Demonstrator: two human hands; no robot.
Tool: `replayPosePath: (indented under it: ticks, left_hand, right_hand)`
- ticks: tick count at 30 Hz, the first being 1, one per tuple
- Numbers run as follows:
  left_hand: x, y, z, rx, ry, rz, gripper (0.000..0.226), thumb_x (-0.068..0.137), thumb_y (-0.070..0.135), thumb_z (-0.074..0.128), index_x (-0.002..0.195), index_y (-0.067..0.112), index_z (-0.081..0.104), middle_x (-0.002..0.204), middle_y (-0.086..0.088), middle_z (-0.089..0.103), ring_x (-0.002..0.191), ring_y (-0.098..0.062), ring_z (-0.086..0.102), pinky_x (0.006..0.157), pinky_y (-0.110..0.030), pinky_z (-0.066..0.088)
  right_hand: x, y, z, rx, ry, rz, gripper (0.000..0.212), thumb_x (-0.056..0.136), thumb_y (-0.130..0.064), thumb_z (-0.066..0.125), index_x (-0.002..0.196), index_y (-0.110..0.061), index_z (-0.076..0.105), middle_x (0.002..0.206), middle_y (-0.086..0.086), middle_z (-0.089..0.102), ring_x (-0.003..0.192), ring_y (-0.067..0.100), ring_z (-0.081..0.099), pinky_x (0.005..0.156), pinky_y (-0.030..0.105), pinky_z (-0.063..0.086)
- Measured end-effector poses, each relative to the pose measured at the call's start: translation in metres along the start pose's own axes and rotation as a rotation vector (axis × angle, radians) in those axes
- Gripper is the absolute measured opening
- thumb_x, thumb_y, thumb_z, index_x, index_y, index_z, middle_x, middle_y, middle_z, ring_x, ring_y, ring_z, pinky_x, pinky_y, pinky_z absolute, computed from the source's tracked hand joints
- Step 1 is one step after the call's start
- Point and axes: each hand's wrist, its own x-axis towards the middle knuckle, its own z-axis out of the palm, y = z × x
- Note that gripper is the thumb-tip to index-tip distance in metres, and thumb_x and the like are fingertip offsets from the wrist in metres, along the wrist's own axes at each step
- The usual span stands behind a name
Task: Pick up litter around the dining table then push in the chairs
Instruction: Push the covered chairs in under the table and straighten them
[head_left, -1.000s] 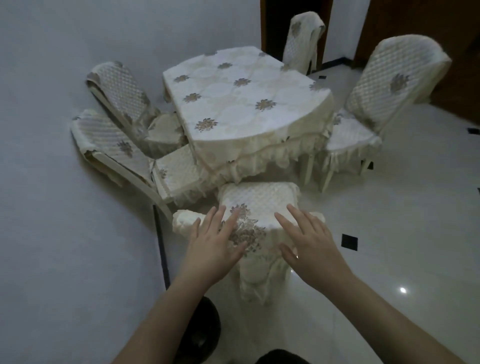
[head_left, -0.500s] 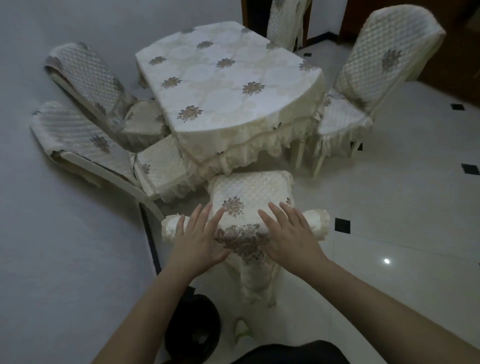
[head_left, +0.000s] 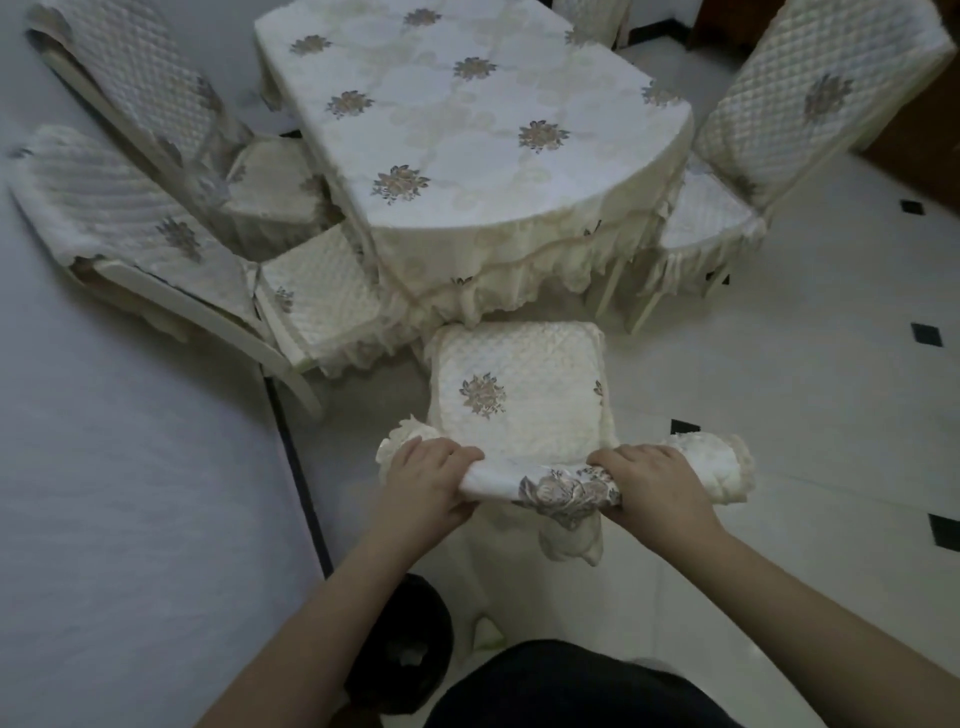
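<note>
Both hands closed over the top rail of the nearest chair (head_left: 519, 400), viewed from above and behind. Left hand (head_left: 426, 483) wrapped on the left part of the rail, fingers (head_left: 457, 457) curled over its front edge; right hand (head_left: 657, 486) gripping the right part likewise. Quilted cream cover bunched between the two grips, embroidered flower panel twisted at centre. Seat cushion just ahead of the fingers, its far edge close to the frilled hem of the desk (head_left: 597, 197) but not yet under it. No litter discernible on the floor (head_left: 779, 395) around the hands; step in hand judged to be pushing in this chair.

Beyond and left of the left hand: two covered chairs (head_left: 156, 228) leaning askew, seats near the desk skirt. Beyond and right of the right hand: one upright chair (head_left: 810, 104), seat partly under the cloth. Dark object (head_left: 405, 639) on the floor below the left forearm, identity unclear.

Risks, as judged:
- Loose cover sliding on the rail under the grip, giving a push that moves cloth rather than frame.
- Seat front catching the hanging frill and dragging the tablecloth.
- Uneven push from the two hands, skewing the chair toward the left neighbour's seat.
</note>
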Motion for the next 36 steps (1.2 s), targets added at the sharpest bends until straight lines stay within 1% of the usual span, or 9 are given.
replayPosePath:
  ticks: [6,12,14,16,18,22,26,31,36]
  left_hand:
    - [0.024,-0.011,-0.003,0.035,-0.125,0.044,0.049,0.045,0.04,0.08,0.089,0.03,0.06,0.079,0.005,0.054,0.07,-0.02,0.058,0.068,-0.034,0.042]
    - [0.026,-0.013,-0.001,0.001,-0.175,0.06,0.043,0.05,0.039,0.077,0.09,0.03,0.063,0.087,0.007,0.06,0.075,-0.019,0.061,0.071,-0.034,0.047]
    - [0.025,-0.012,-0.003,-0.007,-0.183,0.06,0.044,0.052,0.039,0.075,0.093,0.031,0.064,0.089,0.009,0.064,0.077,-0.018,0.063,0.074,-0.034,0.048]
    - [0.026,-0.011,-0.004,0.0,-0.196,0.045,0.052,0.048,0.038,0.077,0.099,0.031,0.064,0.086,0.01,0.067,0.075,-0.018,0.064,0.073,-0.032,0.048]
    - [0.025,-0.01,-0.004,0.02,-0.213,0.022,0.064,0.042,0.04,0.083,0.103,0.03,0.063,0.084,0.011,0.068,0.073,-0.017,0.065,0.072,-0.03,0.049]
    - [0.026,-0.008,-0.004,0.027,-0.239,-0.021,0.055,0.041,0.038,0.085,0.092,0.031,0.065,0.078,0.011,0.069,0.07,-0.018,0.065,0.069,-0.03,0.049]
    - [0.026,0.0,-0.003,0.021,-0.206,-0.076,0.051,0.039,0.036,0.087,0.086,0.031,0.068,0.077,0.012,0.069,0.069,-0.017,0.065,0.069,-0.03,0.049]
    - [0.029,0.022,0.002,0.004,-0.163,-0.078,0.052,0.039,0.038,0.089,0.086,0.03,0.07,0.08,0.009,0.071,0.072,-0.017,0.066,0.071,-0.031,0.051]
    - [0.044,0.069,0.017,0.001,-0.128,-0.084,0.043,0.045,0.042,0.084,0.086,0.032,0.071,0.076,0.012,0.069,0.07,-0.012,0.064,0.067,-0.028,0.046]
  right_hand:
    - [0.001,0.0,-0.002,-0.018,-0.015,0.012,0.05,0.049,-0.038,0.087,0.093,-0.029,0.066,0.078,-0.008,0.066,0.072,0.021,0.065,0.064,0.037,0.049]
    - [0.005,0.009,-0.003,-0.029,-0.048,-0.066,0.052,0.053,-0.038,0.084,0.101,-0.034,0.064,0.086,-0.011,0.067,0.077,0.019,0.066,0.065,0.036,0.048]
    - [0.006,0.012,-0.006,-0.002,-0.115,-0.101,0.053,0.064,-0.03,0.077,0.113,-0.036,0.06,0.102,-0.012,0.067,0.091,0.017,0.065,0.074,0.036,0.045]
    - [0.009,0.022,-0.01,0.037,-0.212,-0.13,0.061,0.075,-0.023,0.066,0.131,-0.039,0.048,0.125,-0.015,0.057,0.112,0.012,0.056,0.087,0.033,0.038]
    - [0.01,0.032,-0.011,0.07,-0.25,-0.119,0.063,0.081,-0.027,0.061,0.139,-0.04,0.038,0.134,-0.017,0.05,0.121,0.008,0.049,0.093,0.029,0.035]
    - [0.011,0.038,-0.011,0.08,-0.266,-0.097,0.046,0.084,-0.039,0.056,0.129,-0.038,0.048,0.114,-0.01,0.064,0.104,0.014,0.06,0.084,0.032,0.048]
    - [0.012,0.044,-0.013,0.05,-0.285,-0.116,0.033,0.084,-0.036,0.052,0.117,-0.037,0.053,0.101,-0.009,0.066,0.092,0.016,0.062,0.075,0.035,0.05]
    - [0.012,0.067,-0.021,-0.025,-0.308,-0.185,0.035,0.083,-0.03,0.053,0.117,-0.037,0.052,0.102,-0.007,0.066,0.093,0.018,0.061,0.069,0.031,0.042]
    - [0.01,0.118,-0.041,-0.067,-0.333,-0.181,0.039,0.08,-0.028,0.055,0.117,-0.04,0.053,0.101,-0.011,0.067,0.093,0.014,0.062,0.075,0.032,0.048]
